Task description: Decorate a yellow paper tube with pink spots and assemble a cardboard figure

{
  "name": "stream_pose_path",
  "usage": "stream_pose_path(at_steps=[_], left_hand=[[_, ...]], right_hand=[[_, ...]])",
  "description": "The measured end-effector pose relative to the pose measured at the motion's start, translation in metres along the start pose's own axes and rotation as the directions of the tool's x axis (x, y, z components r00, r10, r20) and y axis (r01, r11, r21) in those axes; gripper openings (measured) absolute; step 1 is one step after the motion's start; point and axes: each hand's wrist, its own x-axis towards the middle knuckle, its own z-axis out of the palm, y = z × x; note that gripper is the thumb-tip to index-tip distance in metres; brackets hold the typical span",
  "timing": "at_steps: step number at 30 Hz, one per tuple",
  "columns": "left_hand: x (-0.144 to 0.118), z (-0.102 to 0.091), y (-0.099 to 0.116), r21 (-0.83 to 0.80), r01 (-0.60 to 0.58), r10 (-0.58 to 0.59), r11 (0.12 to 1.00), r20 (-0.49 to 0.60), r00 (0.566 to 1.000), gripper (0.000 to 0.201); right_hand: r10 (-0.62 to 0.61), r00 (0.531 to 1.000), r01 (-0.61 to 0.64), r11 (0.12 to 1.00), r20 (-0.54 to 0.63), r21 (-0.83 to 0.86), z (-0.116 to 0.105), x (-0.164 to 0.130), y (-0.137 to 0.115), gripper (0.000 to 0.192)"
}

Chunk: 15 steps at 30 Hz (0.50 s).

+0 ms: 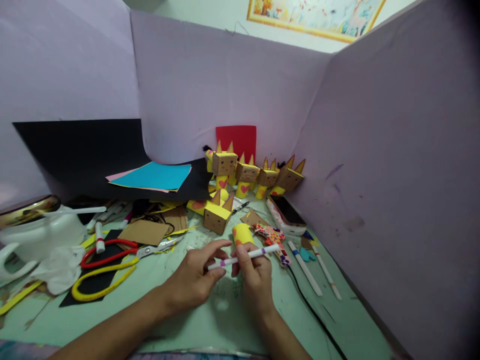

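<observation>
A white marker with purple bands [258, 252] lies slantwise between my two hands. My left hand [195, 277] pinches its left end between thumb and fingers. Gripping the middle of the marker is my right hand [257, 280], thumb on top. Just past my right fingers stands a short yellow paper tube [243, 233] with orange marks; whether those fingers touch it, I cannot tell. Beyond my left hand a cardboard-box figure [217, 220] with yellow top and pointed ears lies on its side.
Similar cardboard figures [246, 173] stand at the back before a red sheet [236, 140]. Red-and-yellow-handled scissors [112, 255], cardboard scraps [144, 233] and a white mug [48, 230] are at left. To the right are a phone [288, 210], a black cable [311, 305] and markers [305, 269].
</observation>
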Motion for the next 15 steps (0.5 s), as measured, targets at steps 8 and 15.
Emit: stream_pose_path(at_steps=[8, 15], left_hand=[[0.008, 0.008, -0.001, -0.590, 0.180, -0.280, 0.787, -0.082, 0.956, 0.044], [0.008, 0.006, 0.006, -0.723, 0.130, -0.297, 0.678, -0.109, 0.949, 0.037]], right_hand=[[0.158, 0.968, -0.194, 0.963, 0.193, 0.188, 0.010, -0.004, -0.003, 0.042], [0.193, 0.955, -0.234, 0.957, 0.225, 0.171, 0.014, -0.007, -0.003, 0.036]])
